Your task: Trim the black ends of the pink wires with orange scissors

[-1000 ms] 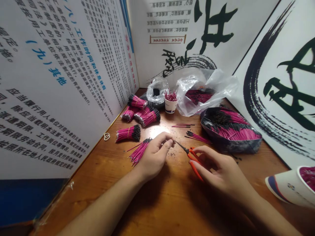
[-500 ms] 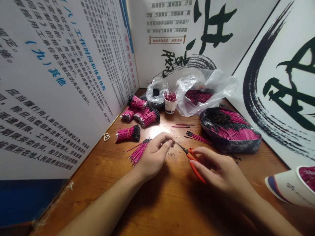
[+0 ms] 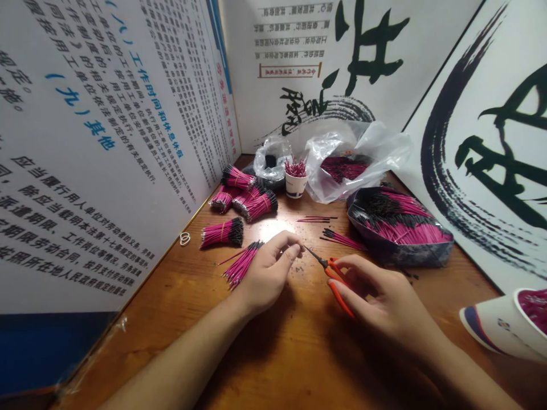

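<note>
My right hand (image 3: pixel 380 287) is closed on scissors (image 3: pixel 335 272) with orange handles and a narrow dark blade. The blade tip meets the fingertips of my left hand (image 3: pixel 276 265). Thumb and forefinger of that hand are pinched together, and what sits between them is too small or hidden to make out. Loose pink wires (image 3: pixel 239 266) with black ends lie fanned on the table just left of my left hand, partly covered by it. Small dark bits (image 3: pixel 299 269) are scattered on the wood under the blade.
Banded bundles of pink wires (image 3: pixel 222 233) lie at the left and behind. A paper cup (image 3: pixel 296 187) of wires stands at the back beside plastic bags (image 3: pixel 320 185). At right are a wire-filled dark box (image 3: pixel 423 253) and a tilted cup (image 3: pixel 491 322). White bands (image 3: pixel 184 238) lie left.
Almost nothing differs. Both hands and the scissors hold nearly the same pose, with the blade tip still at my left fingertips.
</note>
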A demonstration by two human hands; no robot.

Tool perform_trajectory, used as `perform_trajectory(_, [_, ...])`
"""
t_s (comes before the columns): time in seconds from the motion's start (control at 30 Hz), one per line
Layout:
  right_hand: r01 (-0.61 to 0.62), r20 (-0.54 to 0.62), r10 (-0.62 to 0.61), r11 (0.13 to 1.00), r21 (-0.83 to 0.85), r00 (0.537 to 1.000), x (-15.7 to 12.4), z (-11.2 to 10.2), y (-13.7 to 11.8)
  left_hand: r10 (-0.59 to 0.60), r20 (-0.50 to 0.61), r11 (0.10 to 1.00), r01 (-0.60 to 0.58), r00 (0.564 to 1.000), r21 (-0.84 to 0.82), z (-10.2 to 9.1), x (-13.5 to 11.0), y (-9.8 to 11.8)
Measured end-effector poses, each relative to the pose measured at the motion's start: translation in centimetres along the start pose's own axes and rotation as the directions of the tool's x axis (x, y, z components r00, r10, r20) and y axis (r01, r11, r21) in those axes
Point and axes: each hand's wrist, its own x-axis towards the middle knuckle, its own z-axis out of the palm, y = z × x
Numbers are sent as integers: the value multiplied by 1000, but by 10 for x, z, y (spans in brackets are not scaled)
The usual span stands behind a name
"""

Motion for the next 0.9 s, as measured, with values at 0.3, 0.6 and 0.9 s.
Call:
perform_trajectory(0.3, [21,56,-22,1000,10,998,2,0,3,-8,16,1000,8,1000,-28,0,0,1])
perform_trajectory(0.6, [-10,32,9,999,42,999,0,-1,2,18,19,1000,-18,1000,-4,0,0,3])
perform_trajectory(0.9, [-63,37,65,996,-58,997,1,-2,7,8,8,998,-8,1000,-68,0,2,-2])
